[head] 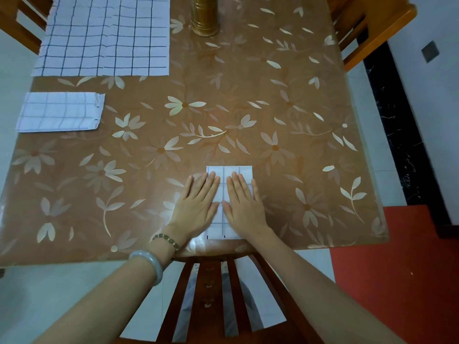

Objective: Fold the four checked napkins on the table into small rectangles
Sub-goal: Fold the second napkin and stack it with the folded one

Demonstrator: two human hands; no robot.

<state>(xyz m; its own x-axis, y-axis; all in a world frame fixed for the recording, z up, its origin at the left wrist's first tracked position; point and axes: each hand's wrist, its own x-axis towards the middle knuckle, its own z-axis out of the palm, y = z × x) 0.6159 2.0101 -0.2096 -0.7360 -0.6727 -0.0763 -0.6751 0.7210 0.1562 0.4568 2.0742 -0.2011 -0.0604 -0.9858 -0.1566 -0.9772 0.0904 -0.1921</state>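
Observation:
A white napkin with dark checks (232, 171), folded into a small upright rectangle, lies near the table's front edge. My left hand (197, 207) rests flat on its left side, partly on the tablecloth. Beside it my right hand (244, 204) lies flat on the napkin's right side. Both hands have straight fingers and hold nothing. A second folded napkin (60, 112) lies at the left edge. At the far left corner, unfolded checked napkins (104, 36) lie spread flat, overlapping; how many I cannot tell.
The table (285, 108) has a brown flowered cover. A gold cylinder (205, 16) stands at the far middle. A wooden chair back (216, 289) sits under the front edge, and another chair (372, 28) stands at the far right.

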